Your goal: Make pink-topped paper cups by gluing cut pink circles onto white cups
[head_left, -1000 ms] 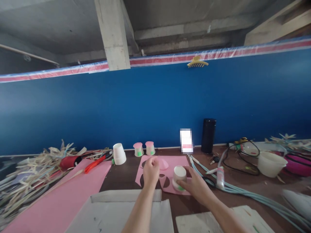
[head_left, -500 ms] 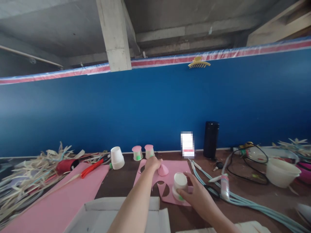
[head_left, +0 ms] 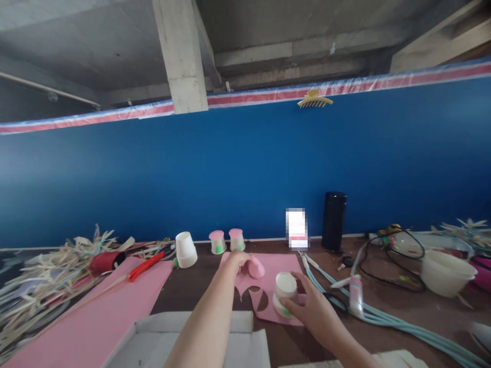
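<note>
My left hand [head_left: 239,259] pinches the edge of a pink paper cone [head_left: 256,268], which is tilted over the cut pink sheet. Around a white paper cup [head_left: 286,294] curl the fingers of my right hand [head_left: 305,301]. This cup stands upside down on the right part of the pink sheet [head_left: 282,261], with a green patch low on its side. Round holes show in the sheet between my hands. Behind my left hand, two small cups [head_left: 217,243] with pink discs on top stand by the wall, and another upturned white cup [head_left: 185,250] is left of them.
A white open box [head_left: 199,319] lies in front. At left are a larger pink sheet [head_left: 99,319], red-handled scissors [head_left: 146,266] and a heap of pale strips [head_left: 57,276]. On the right are a black flask [head_left: 333,221], cables [head_left: 406,327] and a white tub [head_left: 447,273].
My left hand has shifted slightly left, and the pink cone has tipped over in its fingers. My right hand stays at the cup.
</note>
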Demonstrator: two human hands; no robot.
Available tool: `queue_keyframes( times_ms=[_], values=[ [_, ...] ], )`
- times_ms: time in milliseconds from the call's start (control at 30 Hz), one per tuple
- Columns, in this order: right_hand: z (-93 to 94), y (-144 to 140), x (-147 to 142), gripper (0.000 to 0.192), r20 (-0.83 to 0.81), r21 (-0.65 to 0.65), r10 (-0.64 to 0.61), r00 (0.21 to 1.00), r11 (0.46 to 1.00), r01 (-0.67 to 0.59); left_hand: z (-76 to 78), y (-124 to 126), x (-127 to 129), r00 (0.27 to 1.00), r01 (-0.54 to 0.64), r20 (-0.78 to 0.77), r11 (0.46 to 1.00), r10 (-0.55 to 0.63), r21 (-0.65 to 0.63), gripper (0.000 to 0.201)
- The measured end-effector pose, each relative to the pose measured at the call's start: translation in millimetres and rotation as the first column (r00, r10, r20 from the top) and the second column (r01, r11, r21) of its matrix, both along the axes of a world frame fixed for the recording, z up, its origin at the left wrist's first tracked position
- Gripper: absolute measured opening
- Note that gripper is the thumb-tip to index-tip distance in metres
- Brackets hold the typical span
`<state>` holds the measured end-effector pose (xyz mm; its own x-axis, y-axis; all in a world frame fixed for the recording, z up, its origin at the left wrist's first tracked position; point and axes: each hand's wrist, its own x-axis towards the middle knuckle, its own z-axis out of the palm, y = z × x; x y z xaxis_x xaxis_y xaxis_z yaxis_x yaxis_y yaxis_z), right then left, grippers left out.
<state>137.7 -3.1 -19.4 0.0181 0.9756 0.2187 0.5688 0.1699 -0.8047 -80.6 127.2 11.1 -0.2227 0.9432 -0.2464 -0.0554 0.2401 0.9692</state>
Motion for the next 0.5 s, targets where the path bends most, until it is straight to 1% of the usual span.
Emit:
queue_keyframes(
  times_ms=[67, 133, 167, 233, 367, 433, 500],
  values=[
    [-0.1, 0.9, 0.1, 0.064, -0.019, -0.003, -0.001, 1.0, 1.0, 0.001, 4.9, -8.9, -4.1, 1.0, 0.013, 0.028, 0.995, -0.011, -0.097, 0.032],
    [1.1, 1.1, -0.3, 0.062, -0.028, -0.01, 0.005, 1.0, 1.0, -0.005, 11.7, -21.1, -6.5, 0.997, 0.031, 0.076, 0.991, -0.021, -0.133, 0.025],
    [2.2, 0.9, -0.6, 0.061, -0.03, -0.009, 0.012, 0.999, 1.0, -0.012, 15.7, -28.3, -6.9, 0.993, 0.036, 0.112, 0.992, -0.022, -0.123, 0.023],
    [4.6, 0.3, -1.3, 0.059, -0.024, 0.001, 0.019, 1.0, 1.0, -0.019, 24.7, -44.3, -5.2, 0.977, 0.059, 0.208, 0.995, -0.041, -0.079, 0.024],
    [7.0, -0.9, -2.7, 0.059, 0.007, 0.025, 0.011, 1.0, 1.0, -0.011, 40.0, -77.5, 7.8, 0.898, 0.113, 0.422, 0.993, -0.122, 0.047, 0.025],
    [6.4, -0.7, -3.5, 0.06, 0.016, 0.041, 0.011, 1.0, 0.999, -0.011, 41.9, -91.7, 17.9, 0.854, 0.138, 0.494, 0.987, -0.162, 0.085, 0.025],
    [5.0, -0.2, -4.3, 0.06, 0.022, 0.05, 0.0, 1.0, 0.999, -0.002, 37.9, -102.7, 28.3, 0.819, 0.155, 0.542, 0.983, -0.186, 0.102, 0.025]
  ],
)
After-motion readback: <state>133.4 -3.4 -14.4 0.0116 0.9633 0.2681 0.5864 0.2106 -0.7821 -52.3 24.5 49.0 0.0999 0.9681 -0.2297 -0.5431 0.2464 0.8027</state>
